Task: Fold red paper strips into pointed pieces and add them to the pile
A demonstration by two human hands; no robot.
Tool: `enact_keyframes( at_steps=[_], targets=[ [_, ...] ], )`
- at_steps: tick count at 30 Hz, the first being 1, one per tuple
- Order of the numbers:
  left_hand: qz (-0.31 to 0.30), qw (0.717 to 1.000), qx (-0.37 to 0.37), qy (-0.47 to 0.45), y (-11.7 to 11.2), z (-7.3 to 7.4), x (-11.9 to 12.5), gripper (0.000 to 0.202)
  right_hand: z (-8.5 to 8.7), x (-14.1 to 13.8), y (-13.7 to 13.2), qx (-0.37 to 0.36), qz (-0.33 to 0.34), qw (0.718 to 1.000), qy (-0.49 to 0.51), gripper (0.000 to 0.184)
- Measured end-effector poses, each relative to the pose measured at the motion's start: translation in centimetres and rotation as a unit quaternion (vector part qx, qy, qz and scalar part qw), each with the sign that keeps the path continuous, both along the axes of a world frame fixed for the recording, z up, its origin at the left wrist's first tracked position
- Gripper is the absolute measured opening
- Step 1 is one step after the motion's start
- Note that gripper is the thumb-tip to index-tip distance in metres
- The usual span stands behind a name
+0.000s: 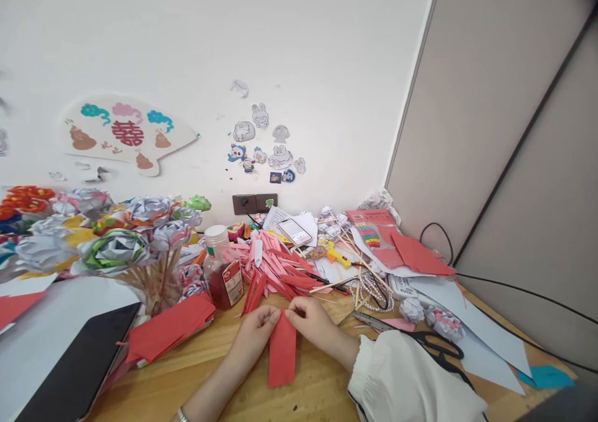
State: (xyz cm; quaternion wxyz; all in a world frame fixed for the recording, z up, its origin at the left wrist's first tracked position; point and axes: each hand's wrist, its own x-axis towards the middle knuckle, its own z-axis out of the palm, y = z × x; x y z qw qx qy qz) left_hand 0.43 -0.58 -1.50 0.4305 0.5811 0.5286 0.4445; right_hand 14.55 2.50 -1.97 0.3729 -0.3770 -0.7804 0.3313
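A strip of red paper (282, 356) hangs down from my fingertips over the wooden table. My left hand (256, 330) pinches its top edge on the left side. On the right side of that same edge, my right hand (312, 321) is closed in a pinch too. The upper end narrows between the thumbs; the fingertips hide exactly how it is folded. Just beyond my hands lies a heap of folded pink and red paper strips (275, 263). To the left of my left hand is a stack of red paper pieces (170, 328).
Black scissors (436, 342) lie right of my right sleeve. A jar (222, 272) stands behind my left hand. Paper flowers (116, 250) and a dark tablet (84, 363) fill the left side. Farther back are a phone (294, 230), a yellow glue gun (337, 255) and bead strings (377, 294).
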Motion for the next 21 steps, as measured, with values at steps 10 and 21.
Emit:
enact_keyframes(
  at_steps=[10, 21],
  targets=[
    [-0.042, 0.998, -0.036, -0.003, 0.05, 0.14, -0.28, 0.034, 0.37, 0.13, -0.29, 0.054, -0.018, 0.997, -0.059, 0.015],
    [-0.017, 0.999, -0.034, -0.009, -0.46, 0.60, 0.08, 0.030, 0.42, 0.27, -0.10, -0.025, 0.012, 1.000, -0.010, 0.022]
  ],
)
